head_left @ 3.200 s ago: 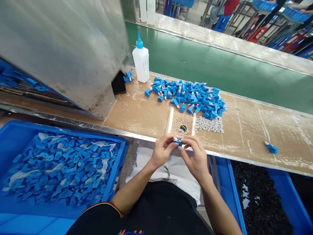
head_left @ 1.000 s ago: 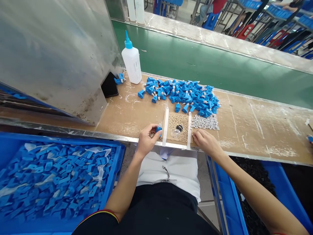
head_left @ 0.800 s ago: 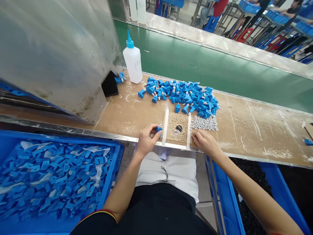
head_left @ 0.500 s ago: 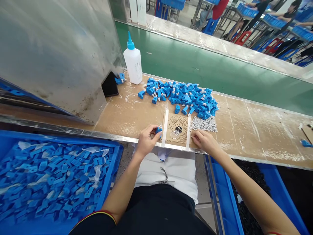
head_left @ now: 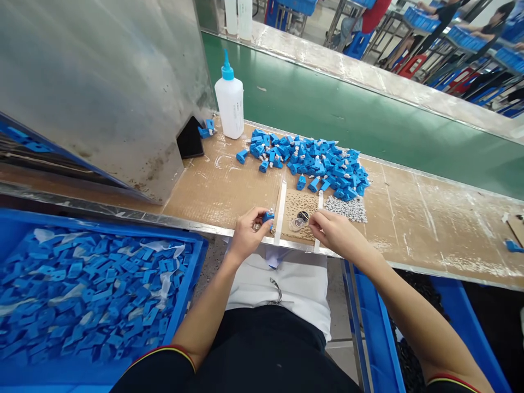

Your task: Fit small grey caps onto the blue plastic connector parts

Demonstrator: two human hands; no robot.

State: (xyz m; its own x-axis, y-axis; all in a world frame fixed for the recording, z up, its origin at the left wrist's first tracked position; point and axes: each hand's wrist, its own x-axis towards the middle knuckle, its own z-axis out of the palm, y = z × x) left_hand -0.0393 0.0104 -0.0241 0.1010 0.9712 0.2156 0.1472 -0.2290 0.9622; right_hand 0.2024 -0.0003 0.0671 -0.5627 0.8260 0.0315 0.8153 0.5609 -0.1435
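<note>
My left hand [head_left: 246,233] is shut on a small blue plastic part [head_left: 268,216] with a white tip, held near the left white strip [head_left: 280,213]. My right hand [head_left: 333,232] reaches over the cardboard patch [head_left: 297,202], its pinched fingertips close to a shallow clear dish [head_left: 297,224]. Whether those fingertips hold anything is hidden. Grey pellets [head_left: 346,209] lie in a heap just right of the patch. Beyond it spreads a pile of blue plastic parts [head_left: 315,164].
A white glue bottle with a blue nozzle [head_left: 229,101] stands by a metal panel [head_left: 102,93] on the cardboard-covered bench [head_left: 221,191]. A blue crate of blue parts [head_left: 123,233] sits lower left. Another blue crate [head_left: 374,333] holds black parts. A green belt [head_left: 347,120] runs behind.
My right hand has moved left from beside the grey pellets to over the clear dish. My left hand stays in place with the blue part.
</note>
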